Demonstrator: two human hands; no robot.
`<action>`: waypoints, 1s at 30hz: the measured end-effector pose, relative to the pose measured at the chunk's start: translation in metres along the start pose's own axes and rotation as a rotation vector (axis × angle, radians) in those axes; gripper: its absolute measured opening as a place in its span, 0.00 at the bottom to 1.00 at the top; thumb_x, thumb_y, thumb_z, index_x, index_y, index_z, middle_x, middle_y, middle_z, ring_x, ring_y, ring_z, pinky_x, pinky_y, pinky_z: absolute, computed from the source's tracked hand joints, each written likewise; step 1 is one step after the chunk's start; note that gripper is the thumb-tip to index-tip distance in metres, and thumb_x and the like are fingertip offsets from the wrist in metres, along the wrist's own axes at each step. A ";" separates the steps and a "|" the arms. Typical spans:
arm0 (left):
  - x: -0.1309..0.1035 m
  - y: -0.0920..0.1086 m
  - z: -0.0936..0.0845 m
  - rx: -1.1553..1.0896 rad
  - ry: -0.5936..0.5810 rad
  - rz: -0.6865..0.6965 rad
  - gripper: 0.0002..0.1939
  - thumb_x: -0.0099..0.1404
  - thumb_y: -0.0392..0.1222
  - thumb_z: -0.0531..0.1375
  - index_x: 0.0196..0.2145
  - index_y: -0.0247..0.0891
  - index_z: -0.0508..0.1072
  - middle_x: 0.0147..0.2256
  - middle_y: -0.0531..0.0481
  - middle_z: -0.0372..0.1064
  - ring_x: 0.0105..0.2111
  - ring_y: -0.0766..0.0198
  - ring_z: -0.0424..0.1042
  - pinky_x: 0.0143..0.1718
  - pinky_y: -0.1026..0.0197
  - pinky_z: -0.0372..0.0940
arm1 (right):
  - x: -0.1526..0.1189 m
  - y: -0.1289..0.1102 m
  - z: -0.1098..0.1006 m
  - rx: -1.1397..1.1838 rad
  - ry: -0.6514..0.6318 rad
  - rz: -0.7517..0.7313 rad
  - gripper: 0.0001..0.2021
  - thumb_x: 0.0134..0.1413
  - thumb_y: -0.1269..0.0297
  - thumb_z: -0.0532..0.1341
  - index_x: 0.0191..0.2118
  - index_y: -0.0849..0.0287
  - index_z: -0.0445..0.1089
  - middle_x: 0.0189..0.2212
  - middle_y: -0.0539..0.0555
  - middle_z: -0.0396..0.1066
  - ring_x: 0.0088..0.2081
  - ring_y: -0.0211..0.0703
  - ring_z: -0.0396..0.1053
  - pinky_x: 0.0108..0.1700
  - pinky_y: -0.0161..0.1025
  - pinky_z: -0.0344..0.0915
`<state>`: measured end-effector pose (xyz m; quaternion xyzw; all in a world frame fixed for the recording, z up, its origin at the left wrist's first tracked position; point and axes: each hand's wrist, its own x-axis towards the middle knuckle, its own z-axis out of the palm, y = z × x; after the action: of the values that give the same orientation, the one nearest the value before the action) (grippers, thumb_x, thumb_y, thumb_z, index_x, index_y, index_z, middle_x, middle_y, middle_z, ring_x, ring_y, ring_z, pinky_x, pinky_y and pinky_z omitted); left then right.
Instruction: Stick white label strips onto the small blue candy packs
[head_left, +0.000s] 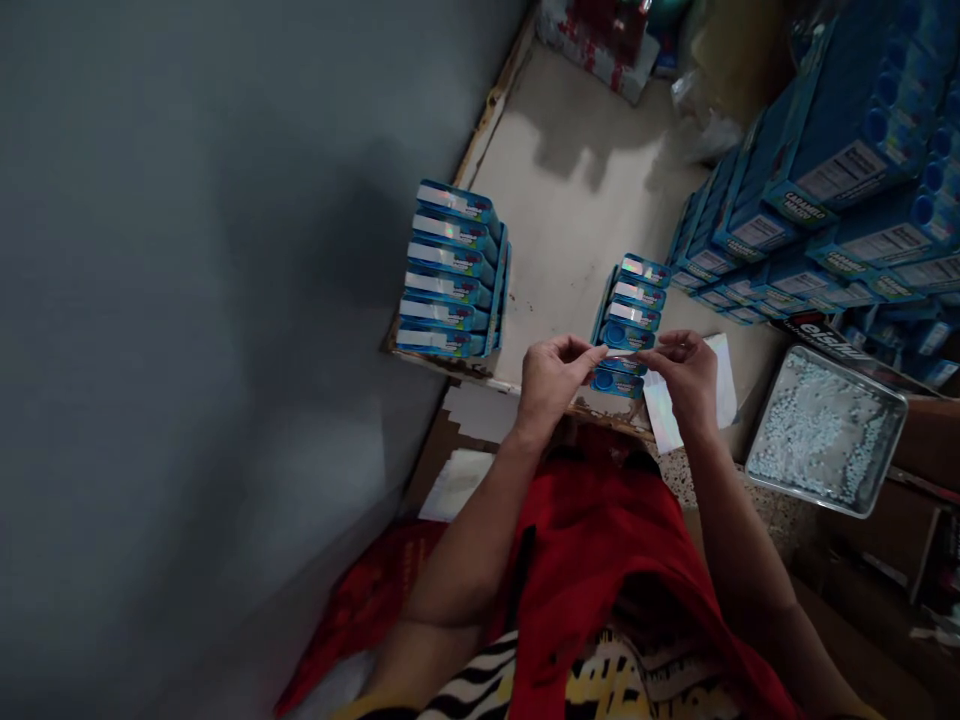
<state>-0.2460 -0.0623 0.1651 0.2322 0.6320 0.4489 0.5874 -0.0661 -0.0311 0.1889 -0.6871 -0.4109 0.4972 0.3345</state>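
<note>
My left hand (553, 385) and my right hand (690, 385) pinch the two ends of a narrow whitish strip, seemingly a sticker (621, 353). It is stretched level over a display box of blue candy packs (636, 318) near the table's front edge. Shiny strips lie across the farther packs in that box; round blue spots show on nearer ones. Beneath my right hand is a sheet of shiny paper (664, 415). Left of both hands stands another blue display box (450, 290), whose several packs all carry shiny strips.
Stacked blue cartons (795, 200) rise at the right. A metal tray (765, 465) of small pale candies sits at the lower right, beside a dark box (832, 340). Bagged goods (600, 45) lie at the table's far end. A grey wall (187, 300) borders the left.
</note>
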 end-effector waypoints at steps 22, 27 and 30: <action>0.068 -0.038 -0.003 -0.089 -0.140 -0.155 0.28 0.39 0.59 0.79 0.27 0.36 0.76 0.25 0.50 0.73 0.25 0.68 0.69 0.29 0.65 0.65 | 0.029 0.015 0.022 -0.476 0.196 -0.153 0.21 0.43 0.57 0.74 0.37 0.50 0.62 0.27 0.44 0.68 0.33 0.43 0.68 0.36 0.40 0.61; 0.075 -0.077 0.002 -0.182 -0.016 -0.268 0.34 0.37 0.59 0.79 0.36 0.39 0.73 0.34 0.52 0.73 0.31 0.67 0.72 0.34 0.65 0.67 | 0.038 0.042 0.024 -0.094 0.055 0.081 0.31 0.38 0.42 0.75 0.39 0.50 0.57 0.29 0.42 0.61 0.32 0.39 0.64 0.34 0.36 0.62; 0.032 -0.111 0.002 -0.017 0.386 -0.058 0.26 0.51 0.56 0.74 0.39 0.41 0.70 0.37 0.53 0.71 0.36 0.66 0.72 0.39 0.64 0.67 | 0.029 0.055 0.026 0.059 0.054 0.033 0.30 0.43 0.42 0.74 0.42 0.50 0.59 0.30 0.43 0.61 0.34 0.39 0.65 0.37 0.36 0.65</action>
<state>-0.2246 -0.0892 0.0548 0.1188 0.7356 0.4732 0.4699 -0.0735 -0.0275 0.1223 -0.6965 -0.3755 0.4961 0.3574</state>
